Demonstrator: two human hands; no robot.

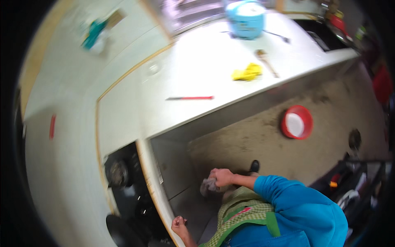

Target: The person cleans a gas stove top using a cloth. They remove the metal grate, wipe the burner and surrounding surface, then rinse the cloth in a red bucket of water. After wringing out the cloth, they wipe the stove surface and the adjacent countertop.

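Observation:
My right hand (222,177) grips a crumpled greyish cloth (208,187) in front of my legs, below counter height. My left hand (179,225) is at the edge of the counter beside the black gas stove (132,191). Its fingers are curled, and whether it holds anything is unclear. On the white countertop (191,77) before me lie a red-handled knife or similar thin tool (196,98), a bright yellow cloth (247,73) and a wooden-handled brush (268,63). The picture is blurred.
A blue rice-cooker-like appliance (247,21) with a cord stands by the window. A dark sink (324,35) is at the far right. A red bucket (297,122) sits on the stained floor. At lower right is a dark rack (348,185) with items. A black pan (118,231) is by the stove.

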